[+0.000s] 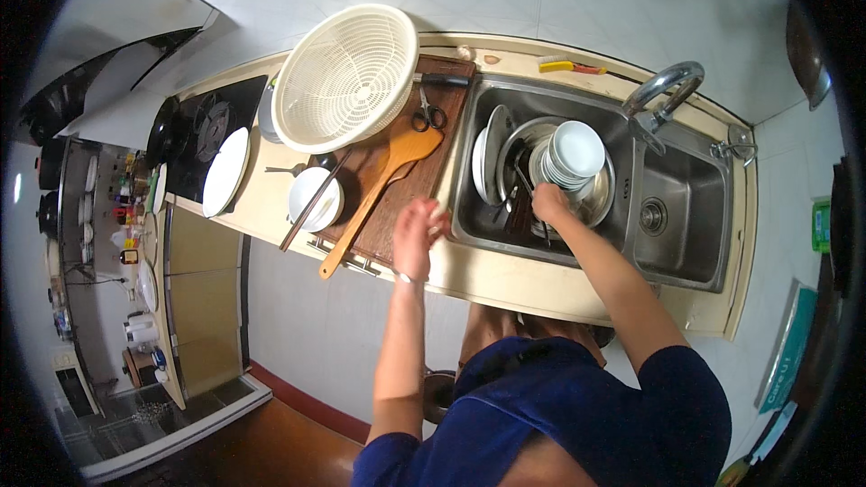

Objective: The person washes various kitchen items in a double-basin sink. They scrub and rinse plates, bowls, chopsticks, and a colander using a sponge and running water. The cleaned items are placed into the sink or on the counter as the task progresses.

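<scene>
My left hand [414, 235] is lifted over the counter's front edge, between a wooden cutting board [433, 172] and the sink. Its fingers look slightly curled, apart and blurred, with nothing visible in them. Down in the large basin of a stainless-steel sink [612, 237], my right hand [551, 203] has its fingers bent beside a stack of white bowls [577, 149]. Dark, thin utensils [522, 166] run up to that hand; whether it grips one is hidden. The bowls rest in a round metal pan [604, 199]. White plates [482, 162] lean at the basin's left side.
A cream plastic colander [352, 81] stands behind the board. On the board lie scissors [428, 115] and wooden spatulas [379, 193]. Chopsticks [314, 203] cross a white bowl [308, 186] to the left. A chrome faucet [666, 91] arches above the sink.
</scene>
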{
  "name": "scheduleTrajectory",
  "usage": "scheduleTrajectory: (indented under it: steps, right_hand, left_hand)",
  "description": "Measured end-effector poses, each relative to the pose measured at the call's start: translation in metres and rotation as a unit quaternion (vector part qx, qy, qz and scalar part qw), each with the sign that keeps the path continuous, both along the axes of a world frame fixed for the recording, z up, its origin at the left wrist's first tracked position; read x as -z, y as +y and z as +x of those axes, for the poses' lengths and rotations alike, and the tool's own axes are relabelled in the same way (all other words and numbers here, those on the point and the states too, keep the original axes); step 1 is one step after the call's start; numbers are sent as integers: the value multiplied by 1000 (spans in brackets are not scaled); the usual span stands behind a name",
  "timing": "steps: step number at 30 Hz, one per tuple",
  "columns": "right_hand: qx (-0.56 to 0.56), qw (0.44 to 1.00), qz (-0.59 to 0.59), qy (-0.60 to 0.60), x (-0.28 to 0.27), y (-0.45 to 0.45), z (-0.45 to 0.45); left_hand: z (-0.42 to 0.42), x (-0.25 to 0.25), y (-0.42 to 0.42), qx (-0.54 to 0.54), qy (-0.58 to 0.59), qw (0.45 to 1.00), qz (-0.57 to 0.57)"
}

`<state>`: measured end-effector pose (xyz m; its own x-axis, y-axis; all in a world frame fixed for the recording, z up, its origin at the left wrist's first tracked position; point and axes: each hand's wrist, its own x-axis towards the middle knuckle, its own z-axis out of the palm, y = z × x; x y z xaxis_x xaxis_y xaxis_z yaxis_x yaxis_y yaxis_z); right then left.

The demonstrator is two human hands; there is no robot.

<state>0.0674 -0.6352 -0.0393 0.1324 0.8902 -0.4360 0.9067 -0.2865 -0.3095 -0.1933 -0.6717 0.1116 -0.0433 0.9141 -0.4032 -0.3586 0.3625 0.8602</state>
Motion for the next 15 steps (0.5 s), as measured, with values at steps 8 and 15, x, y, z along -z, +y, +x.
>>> scheduleTrajectory:
  steps: [8, 15]
  right_hand:
    - [51, 962, 115, 244, -68, -63, 35]
    - [225, 892, 121, 372, -115, -116, 81]
  left_hand:
    - [-42, -44, 143, -149, -312, 936, -60]
    - [-47, -15, 187, -236, -289, 927, -45]
